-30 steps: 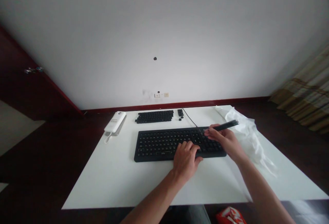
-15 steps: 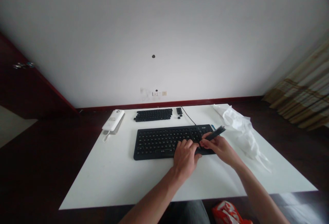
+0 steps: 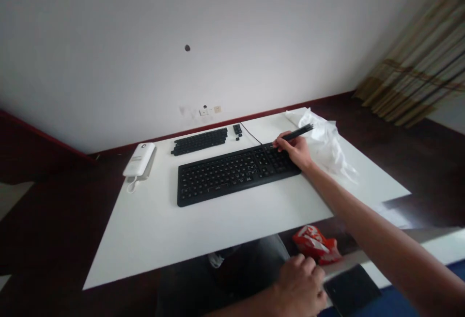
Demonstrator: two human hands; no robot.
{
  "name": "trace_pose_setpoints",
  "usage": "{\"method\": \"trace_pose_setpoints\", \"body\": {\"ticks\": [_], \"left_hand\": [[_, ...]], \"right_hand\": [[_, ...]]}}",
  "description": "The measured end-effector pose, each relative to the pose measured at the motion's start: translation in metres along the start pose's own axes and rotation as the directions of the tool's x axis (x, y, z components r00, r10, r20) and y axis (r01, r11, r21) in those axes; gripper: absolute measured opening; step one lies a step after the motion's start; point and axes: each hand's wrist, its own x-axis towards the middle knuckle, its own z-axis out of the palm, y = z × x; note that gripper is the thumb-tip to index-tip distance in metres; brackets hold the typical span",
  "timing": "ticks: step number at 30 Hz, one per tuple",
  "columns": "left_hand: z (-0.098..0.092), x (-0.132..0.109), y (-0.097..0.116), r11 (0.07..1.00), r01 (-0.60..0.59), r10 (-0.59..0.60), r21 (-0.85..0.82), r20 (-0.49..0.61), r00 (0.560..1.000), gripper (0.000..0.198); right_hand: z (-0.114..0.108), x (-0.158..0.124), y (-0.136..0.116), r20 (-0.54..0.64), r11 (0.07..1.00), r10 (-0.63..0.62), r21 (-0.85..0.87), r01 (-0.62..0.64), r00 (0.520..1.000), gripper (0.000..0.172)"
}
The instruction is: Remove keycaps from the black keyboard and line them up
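A black keyboard [image 3: 218, 174] lies on the white table, with pale marks at its key positions. My right hand [image 3: 292, 150] is over its right end, fingers closed on a slim black pen-like tool [image 3: 298, 133]; the tool's upper end looks bristly. Below the table's front edge is my left hand [image 3: 303, 283], near my lap and beside a red packet [image 3: 316, 245]. Its fingers are curled, and I cannot see whether anything is inside them. Behind the keyboard lie a block of black keycaps [image 3: 199, 141] and a smaller group of keycaps [image 3: 237, 129].
A white power-bank-like device [image 3: 139, 159] with a short loop cable lies at the table's left. Crumpled white plastic [image 3: 325, 145] covers part of the right side. A dark flat object [image 3: 352, 290] is beside my left hand. The keyboard's cord [image 3: 250, 133] runs backward.
My left hand has left the keyboard and dropped below the table edge, near the red packet. My right hand still holds the black tool. The view has tilted and turned right.
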Motion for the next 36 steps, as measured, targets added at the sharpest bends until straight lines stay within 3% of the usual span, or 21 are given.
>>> {"method": "trace_pose_setpoints", "body": {"ticks": [3, 5, 9, 12, 15, 20, 27, 31, 33, 34, 36], "left_hand": [[0.046, 0.009, 0.004, 0.975, 0.212, -0.198, -0.061, 0.18, 0.964, 0.065], [0.066, 0.026, 0.014, 0.977, 0.186, -0.16, -0.106, 0.22, 0.962, 0.089], [0.113, 0.066, 0.051, 0.96, 0.174, -0.116, -0.219, 0.256, 0.96, 0.113], [0.155, 0.086, 0.075, 0.921, 0.28, -0.192, -0.272, 0.31, 0.931, 0.12], [0.183, 0.094, 0.082, 0.895, 0.353, -0.254, -0.275, 0.337, 0.907, 0.111], [0.187, 0.098, 0.071, 0.837, 0.439, -0.324, -0.327, 0.35, 0.879, 0.106], [0.183, 0.099, 0.074, 0.801, 0.481, -0.352, -0.358, 0.369, 0.86, 0.099], [0.17, 0.102, 0.047, 0.749, 0.456, -0.274, -0.48, 0.402, 0.873, 0.103], [0.163, 0.105, 0.023, 0.678, 0.508, -0.213, -0.531, 0.519, 0.828, 0.092], [0.16, 0.106, 0.012, 0.64, 0.564, -0.188, -0.522, 0.605, 0.773, 0.079], [0.159, 0.106, -0.006, 0.628, 0.607, -0.182, -0.487, 0.666, 0.723, 0.063]], "right_hand": [[-0.001, -0.001, 0.009, -0.098, 0.997, -0.063, 0.048, 0.068, 0.993, 0.027], [-0.002, -0.001, 0.013, -0.095, 0.995, -0.079, 0.05, 0.084, 0.992, 0.025], [-0.001, 0.002, 0.016, -0.078, 0.993, -0.095, 0.058, 0.099, 0.992, 0.024], [-0.002, 0.003, 0.017, -0.075, 0.991, -0.105, 0.08, 0.111, 0.992, 0.021], [-0.002, 0.003, 0.016, -0.069, 0.99, -0.103, 0.087, 0.109, 0.992, 0.021], [-0.001, 0.004, 0.016, -0.045, 0.988, -0.091, 0.118, 0.095, 0.995, 0.019], [-0.001, 0.003, 0.016, -0.042, 0.988, -0.09, 0.123, 0.095, 0.995, 0.019], [-0.001, 0.002, 0.013, -0.037, 0.986, -0.081, 0.141, 0.086, 0.996, 0.019], [-0.001, 0.002, 0.012, -0.03, 0.987, -0.075, 0.139, 0.079, 0.997, 0.019], [0.0, 0.002, 0.012, -0.029, 0.987, -0.072, 0.139, 0.075, 0.997, 0.02], [0.0, 0.002, 0.013, -0.035, 0.987, -0.063, 0.143, 0.067, 0.997, 0.021]]}}
